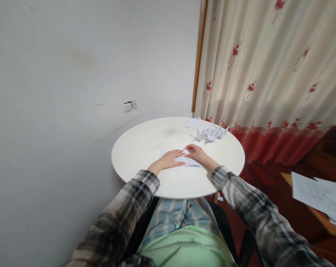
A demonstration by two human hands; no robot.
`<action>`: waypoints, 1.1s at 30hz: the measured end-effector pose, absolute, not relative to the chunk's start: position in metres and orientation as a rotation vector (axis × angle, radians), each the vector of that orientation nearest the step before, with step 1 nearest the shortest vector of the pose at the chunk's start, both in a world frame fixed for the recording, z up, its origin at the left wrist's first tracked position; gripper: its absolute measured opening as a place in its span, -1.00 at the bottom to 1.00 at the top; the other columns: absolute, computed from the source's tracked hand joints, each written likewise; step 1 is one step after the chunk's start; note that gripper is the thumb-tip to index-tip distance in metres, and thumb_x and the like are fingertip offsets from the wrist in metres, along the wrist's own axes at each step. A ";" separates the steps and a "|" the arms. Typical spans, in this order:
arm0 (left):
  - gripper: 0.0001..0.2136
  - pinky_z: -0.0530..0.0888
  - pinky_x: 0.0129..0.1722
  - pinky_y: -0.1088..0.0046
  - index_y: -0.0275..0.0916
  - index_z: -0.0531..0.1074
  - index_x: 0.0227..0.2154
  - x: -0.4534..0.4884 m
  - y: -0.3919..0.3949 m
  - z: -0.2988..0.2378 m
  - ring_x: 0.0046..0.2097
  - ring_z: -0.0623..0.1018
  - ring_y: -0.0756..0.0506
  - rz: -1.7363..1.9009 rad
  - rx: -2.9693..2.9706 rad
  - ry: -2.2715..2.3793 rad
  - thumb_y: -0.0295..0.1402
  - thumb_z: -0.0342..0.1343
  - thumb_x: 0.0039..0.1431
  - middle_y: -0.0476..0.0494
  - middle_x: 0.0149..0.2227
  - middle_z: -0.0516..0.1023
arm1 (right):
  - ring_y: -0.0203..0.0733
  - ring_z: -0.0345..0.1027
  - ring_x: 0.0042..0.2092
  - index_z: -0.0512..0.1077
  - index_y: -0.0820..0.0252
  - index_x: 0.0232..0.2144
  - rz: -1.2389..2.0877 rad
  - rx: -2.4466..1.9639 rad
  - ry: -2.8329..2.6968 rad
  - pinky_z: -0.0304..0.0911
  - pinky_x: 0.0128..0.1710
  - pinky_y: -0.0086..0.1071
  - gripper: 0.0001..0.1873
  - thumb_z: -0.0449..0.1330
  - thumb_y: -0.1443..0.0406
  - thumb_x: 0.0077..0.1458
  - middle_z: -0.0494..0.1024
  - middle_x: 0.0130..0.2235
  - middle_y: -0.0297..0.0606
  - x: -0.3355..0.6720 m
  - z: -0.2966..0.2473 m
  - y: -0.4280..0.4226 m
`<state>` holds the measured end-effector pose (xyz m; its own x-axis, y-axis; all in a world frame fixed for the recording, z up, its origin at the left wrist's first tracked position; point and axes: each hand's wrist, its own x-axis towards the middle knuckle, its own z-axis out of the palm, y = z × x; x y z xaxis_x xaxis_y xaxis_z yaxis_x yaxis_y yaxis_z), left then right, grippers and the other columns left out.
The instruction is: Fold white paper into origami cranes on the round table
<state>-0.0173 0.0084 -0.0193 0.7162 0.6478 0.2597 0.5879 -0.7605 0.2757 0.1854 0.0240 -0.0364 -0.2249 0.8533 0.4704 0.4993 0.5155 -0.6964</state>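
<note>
A white sheet of paper [184, 160] lies flat on the round white table [145, 148] in front of me. My left hand [169, 158] rests flat on the sheet's left part, fingers stretched out. My right hand [196, 153] presses on the sheet's right part, fingers together and lying low on the paper. Both forearms wear plaid sleeves.
Several folded white paper figures [210, 134] and a loose sheet [195, 123] lie at the table's far right. A floral curtain [268, 74] hangs behind. More white sheets [318, 196] lie on a wooden surface at the right. A wall with a socket [129, 105] is to the left.
</note>
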 end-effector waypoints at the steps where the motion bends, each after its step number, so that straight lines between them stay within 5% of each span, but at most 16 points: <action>1: -0.43 0.11 0.15 0.38 -0.22 0.26 0.04 -0.017 0.008 -0.019 0.15 0.22 -0.10 0.514 2.749 1.006 0.01 -0.02 0.02 -0.15 0.13 0.25 | -0.18 0.33 -0.19 0.40 0.25 -0.27 0.495 -1.113 -1.909 0.21 -0.12 -0.27 -0.56 0.34 0.27 -0.29 0.47 -0.23 -0.18 0.186 -0.036 0.024; 20: -0.63 0.12 0.12 0.37 -0.10 0.33 -0.02 -0.017 0.003 -0.008 0.13 0.25 -0.08 0.498 2.818 1.129 -0.13 -0.14 0.17 -0.02 0.08 0.32 | -0.09 0.24 0.01 0.37 0.16 -0.08 0.823 -0.908 -2.204 0.02 0.10 -0.16 -0.34 0.37 0.22 -0.34 0.40 -0.02 -0.19 0.210 -0.018 0.021; 33: -0.58 0.12 0.08 0.21 -0.22 0.31 -0.04 -0.018 0.007 -0.012 0.12 0.25 -0.20 0.490 2.874 1.447 -0.09 -0.18 0.17 -0.20 0.05 0.34 | -0.11 0.21 0.04 0.36 0.17 -0.07 0.897 -0.889 -2.212 -0.04 0.14 -0.18 -0.34 0.36 0.24 -0.33 0.38 0.01 -0.19 0.211 -0.015 0.019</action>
